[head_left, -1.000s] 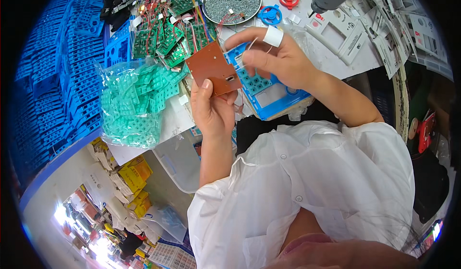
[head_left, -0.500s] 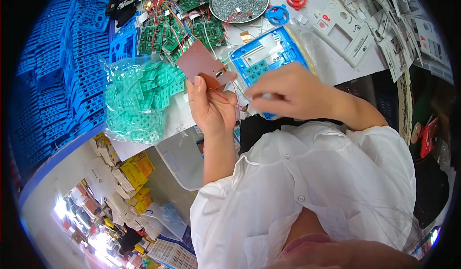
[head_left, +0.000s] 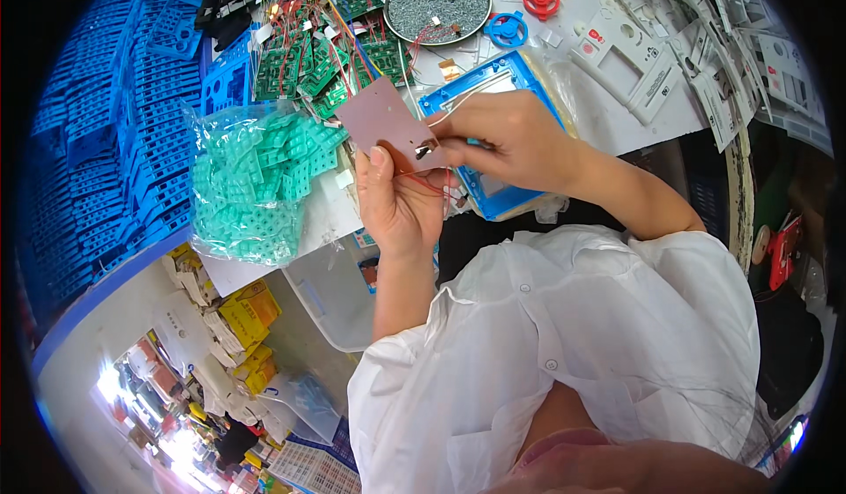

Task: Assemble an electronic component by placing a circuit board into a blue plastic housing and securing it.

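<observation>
The left hand (head_left: pixel 397 199) has its grip clenched on a brown circuit board (head_left: pixel 381 122); the thumb presses on the near corner and the other fingers stay behind it. The board is held tilted above the desk (head_left: pixel 319 218), between the two hands, and a small dark slot piece (head_left: pixel 424 151) is seen near its right edge. The right hand (head_left: pixel 522 137) is bent, with its fingertips at this same edge; I cannot tell if its grip grasps the board, a wire, or nothing. Thin red wires (head_left: pixel 448 192) hang beside the left fingers.

Under the right hand, and partly hidden by it, a blue plastic housing (head_left: pixel 545 84) lies on the desk. To the left of the board there are green circuit boards (head_left: pixel 315 69) with many coloured wires, and a clear bag of green rubber keypads (head_left: pixel 256 185). Beyond the hands stands a round tray (head_left: pixel 386 5) full of small grey metal parts, next to a red plastic wheel (head_left: pixel 540 1) and a blue plastic wheel (head_left: pixel 506 29). White plastic panels (head_left: pixel 630 80) lie at the right.
</observation>
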Motion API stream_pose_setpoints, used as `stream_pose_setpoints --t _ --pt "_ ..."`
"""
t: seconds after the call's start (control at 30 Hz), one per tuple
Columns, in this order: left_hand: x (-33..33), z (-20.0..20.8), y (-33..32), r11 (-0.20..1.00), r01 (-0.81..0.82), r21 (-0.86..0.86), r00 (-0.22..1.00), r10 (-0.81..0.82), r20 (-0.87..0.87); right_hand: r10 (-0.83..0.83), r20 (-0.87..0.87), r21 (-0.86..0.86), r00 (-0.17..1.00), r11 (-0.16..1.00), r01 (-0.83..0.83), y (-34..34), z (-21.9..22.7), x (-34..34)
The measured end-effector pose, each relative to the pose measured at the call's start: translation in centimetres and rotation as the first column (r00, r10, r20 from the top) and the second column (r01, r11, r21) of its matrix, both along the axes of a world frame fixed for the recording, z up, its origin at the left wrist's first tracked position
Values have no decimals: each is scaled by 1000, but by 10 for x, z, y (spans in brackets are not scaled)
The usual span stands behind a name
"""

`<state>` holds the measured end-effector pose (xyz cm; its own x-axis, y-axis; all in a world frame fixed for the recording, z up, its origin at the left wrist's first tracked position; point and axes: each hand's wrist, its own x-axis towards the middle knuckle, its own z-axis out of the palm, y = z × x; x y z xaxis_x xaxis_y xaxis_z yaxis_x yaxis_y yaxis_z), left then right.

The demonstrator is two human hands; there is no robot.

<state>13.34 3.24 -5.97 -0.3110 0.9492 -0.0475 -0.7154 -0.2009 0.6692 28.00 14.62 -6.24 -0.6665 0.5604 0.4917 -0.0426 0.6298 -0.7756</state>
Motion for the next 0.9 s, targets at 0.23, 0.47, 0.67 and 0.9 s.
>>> stream_pose_setpoints --t 0.23,0.47,0.67,0.9 --pt "-6 -10 -6 951 -271 148 817 308 -487 -94 -4 15 996 995 94 18 35 45" --pt "-2 13 -12 966 -184 180 619 256 -742 110 -50 138 993 985 -102 23 45 20" --pt "-2 21 -10 970 -171 175 615 244 -750 206 -137 -558 969 792 -247 -2 33 15" --pt "-7 23 -7 972 -209 110 521 206 -829 332 -47 -836 942 503 -219 -7 27 6"
